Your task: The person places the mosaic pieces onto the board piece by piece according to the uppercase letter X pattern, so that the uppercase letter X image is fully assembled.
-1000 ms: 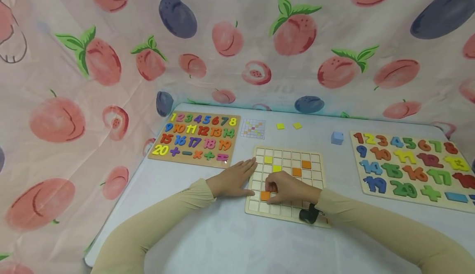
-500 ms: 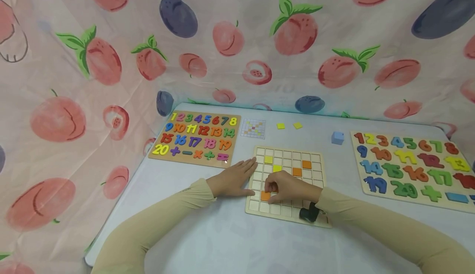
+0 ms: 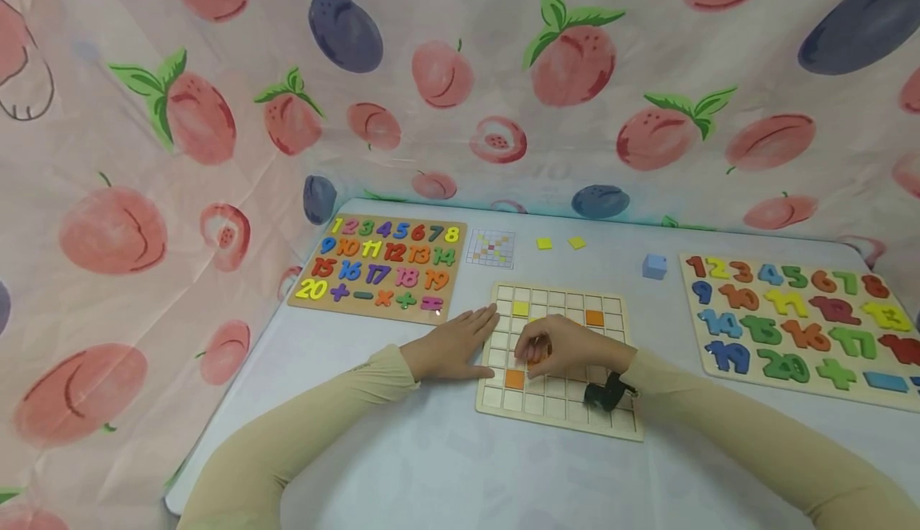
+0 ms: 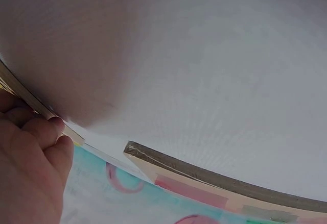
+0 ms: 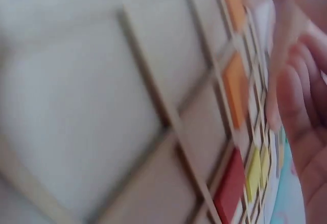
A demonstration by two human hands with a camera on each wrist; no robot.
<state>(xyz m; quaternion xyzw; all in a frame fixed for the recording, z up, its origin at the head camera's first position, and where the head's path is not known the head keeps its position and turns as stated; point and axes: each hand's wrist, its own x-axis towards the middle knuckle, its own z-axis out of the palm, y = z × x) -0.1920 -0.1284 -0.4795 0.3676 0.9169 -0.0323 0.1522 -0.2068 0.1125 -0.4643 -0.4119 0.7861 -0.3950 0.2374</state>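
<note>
Fruit-print cloth (image 3: 460, 99) hung behind and to both sides of pale table (image 3: 446, 466). Landmark: wooden grid board (image 3: 561, 418), centre of table.

Left of grid board, further back: brown number board (image 3: 446, 290), coloured numerals 1–20 plus operator signs. Right of grid board: pale number board (image 3: 686, 306), same sort of numerals. Just behind grid board's far-left corner: small pattern card (image 3: 489, 248). Behind grid board's far edge: two loose yellow tiles (image 3: 544, 243), flat on table. Behind and right of grid board: pale blue cube (image 3: 653, 266).

Left hand (image 3: 453, 346): flat on table, fingers straight and together, fingertips touching grid board's left edge. Left wrist view confirms fingers (image 4: 48, 129) against board's edge.

Right hand (image 3: 564, 346): over middle of grid board, fingers curled down, pinching orange tile (image 3: 537, 358) at fingertips, tile mostly hidden. Black wrist camera (image 3: 602, 394) on that arm, above board's near-right cells. Right wrist view blurred; shows grid cells with orange, red and yellow tiles.

Seated in grid board: orange square (image 3: 513, 379) near the near-left corner, just left of right hand; yellow square (image 3: 521, 308) in far-left part; another orange square (image 3: 594, 318) in far-right part.
</note>
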